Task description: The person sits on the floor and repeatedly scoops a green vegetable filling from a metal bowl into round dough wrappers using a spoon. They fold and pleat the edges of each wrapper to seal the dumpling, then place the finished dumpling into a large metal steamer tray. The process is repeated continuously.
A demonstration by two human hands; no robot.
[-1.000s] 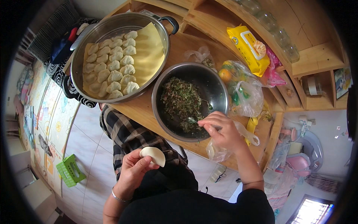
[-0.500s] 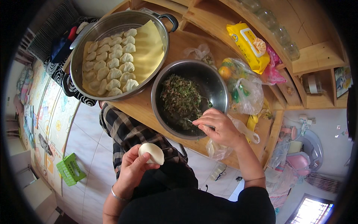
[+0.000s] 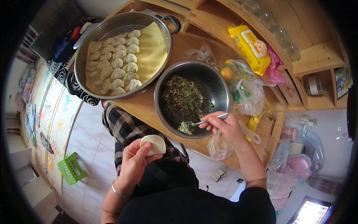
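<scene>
The right hand (image 3: 225, 127) pinches a spoon (image 3: 201, 122), lifting filling at the steel bowl (image 3: 220, 86) rim; a modest, level scoop probably suits the wrapper (image 3: 153, 144) cupped in the left hand (image 3: 134, 164).

A round pale dumpling wrapper (image 3: 153, 144) lies flat; a metal spoon (image 3: 201, 123) carries green filling (image 3: 185, 128).
</scene>
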